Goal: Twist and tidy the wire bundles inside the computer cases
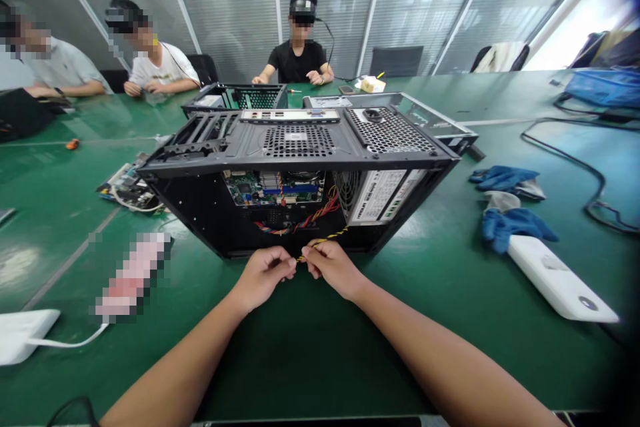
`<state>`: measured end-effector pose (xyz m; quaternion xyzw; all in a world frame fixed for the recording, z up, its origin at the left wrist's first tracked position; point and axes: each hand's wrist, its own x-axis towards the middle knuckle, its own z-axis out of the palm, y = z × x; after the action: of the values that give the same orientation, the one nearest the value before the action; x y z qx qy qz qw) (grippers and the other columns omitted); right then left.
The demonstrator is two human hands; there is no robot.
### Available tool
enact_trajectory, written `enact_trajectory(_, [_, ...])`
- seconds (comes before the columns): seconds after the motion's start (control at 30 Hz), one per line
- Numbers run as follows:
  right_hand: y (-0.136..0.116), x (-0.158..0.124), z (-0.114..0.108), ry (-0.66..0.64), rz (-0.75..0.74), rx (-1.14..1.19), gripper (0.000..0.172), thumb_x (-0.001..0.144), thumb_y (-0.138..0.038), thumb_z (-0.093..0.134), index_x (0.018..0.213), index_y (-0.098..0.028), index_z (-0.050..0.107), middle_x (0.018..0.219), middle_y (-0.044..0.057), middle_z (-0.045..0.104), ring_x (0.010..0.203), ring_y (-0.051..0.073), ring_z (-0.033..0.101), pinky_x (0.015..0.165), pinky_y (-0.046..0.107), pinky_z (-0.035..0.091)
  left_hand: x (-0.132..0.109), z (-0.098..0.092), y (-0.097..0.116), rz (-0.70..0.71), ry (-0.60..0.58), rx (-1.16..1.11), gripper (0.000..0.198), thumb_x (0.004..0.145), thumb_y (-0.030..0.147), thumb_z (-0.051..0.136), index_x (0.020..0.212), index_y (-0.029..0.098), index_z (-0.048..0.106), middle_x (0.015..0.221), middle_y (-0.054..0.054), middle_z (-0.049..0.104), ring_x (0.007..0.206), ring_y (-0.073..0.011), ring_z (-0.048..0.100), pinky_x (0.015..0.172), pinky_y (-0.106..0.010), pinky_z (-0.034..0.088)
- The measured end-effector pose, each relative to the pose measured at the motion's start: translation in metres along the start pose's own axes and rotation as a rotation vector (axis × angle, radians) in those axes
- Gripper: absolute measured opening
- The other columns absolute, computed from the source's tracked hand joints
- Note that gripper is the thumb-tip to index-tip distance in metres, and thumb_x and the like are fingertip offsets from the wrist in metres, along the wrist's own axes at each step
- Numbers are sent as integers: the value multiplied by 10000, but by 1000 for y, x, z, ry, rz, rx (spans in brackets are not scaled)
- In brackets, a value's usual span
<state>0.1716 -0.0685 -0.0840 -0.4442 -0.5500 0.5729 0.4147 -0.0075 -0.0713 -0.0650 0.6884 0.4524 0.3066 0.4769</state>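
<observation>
A black open computer case [300,147] lies on its side on the green table [310,347], its open face toward me. Inside I see a green motherboard [273,188], a grey power supply [380,193] and a bundle of red, blue and yellow wires [300,221]. A thin yellow-and-black twisted cable [327,238] runs out of the case to my hands. My left hand [264,275] and my right hand [331,267] meet at the case's front edge, both pinched shut on the end of that cable.
Blue work gloves [510,203] and a white flat device [560,277] lie at the right. A circuit board [127,187] sits left of the case, a white box with a cord [23,333] at front left. Three people sit at the far side, with another open case [235,99].
</observation>
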Motion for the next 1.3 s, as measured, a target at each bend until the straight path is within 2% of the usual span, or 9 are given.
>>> enact_trajectory(0.1, [0,0,1,64,41,-54,396,865,-397,538,547,-161,537,540,-15,505,424,75,434,461,232,338,-3,1,1,246,149,384,192,881,287,545,750,168,619,691,-20,622,654,-142,562,638,-275,450])
enact_trajectory(0.17, [0,-1,1,99,50,-89,380,867,-389,536,563,-160,550,509,-27,481,408,75,431,452,229,336,-4,2,-1,407,207,537,139,887,256,536,812,179,623,765,-37,641,731,-162,573,710,-308,460])
enact_trajectory(0.27, [0,-2,3,118,47,-105,406,867,-398,533,535,-164,535,496,-25,479,401,74,439,446,226,344,-5,3,-6,539,246,618,100,875,260,578,906,178,625,861,-63,655,802,-179,580,757,-334,473])
enact_trajectory(0.37, [-1,-3,3,105,55,-100,410,865,-409,528,532,-171,526,478,-22,488,393,76,433,444,226,354,-4,3,-10,606,274,668,99,871,272,605,890,185,647,875,-62,654,793,-168,573,739,-320,476])
enact_trajectory(0.5, [-1,-2,3,80,68,-93,352,862,-388,523,585,-171,545,464,-39,470,386,81,429,438,227,348,-3,1,-11,629,300,746,114,883,274,597,851,197,674,784,-45,647,733,-160,546,694,-306,458])
enact_trajectory(0.63, [-1,-2,3,67,80,-126,303,860,-357,523,632,-162,569,490,-46,469,391,78,432,425,219,333,-3,0,-10,590,256,769,115,886,261,594,837,194,674,713,-29,645,711,-167,529,699,-314,448])
enact_trajectory(0.8, [0,-2,2,43,55,-163,311,878,-342,507,630,-162,560,520,-34,484,433,86,461,462,225,361,-2,2,-9,433,209,622,145,892,241,570,786,194,657,699,-18,642,699,-153,559,657,-280,446])
enact_trajectory(1.0, [2,-1,0,7,-21,-201,359,889,-348,511,584,-161,539,565,-20,501,457,82,477,485,225,372,0,1,-4,250,123,472,151,877,237,577,753,181,642,625,23,628,555,-100,554,547,-211,412])
enact_trajectory(1.3, [3,-2,2,96,53,-298,328,885,-344,513,625,-162,594,512,-25,502,423,92,470,468,233,353,-1,-1,-15,526,203,753,147,873,333,623,837,203,682,794,-37,670,754,-171,575,711,-304,455])
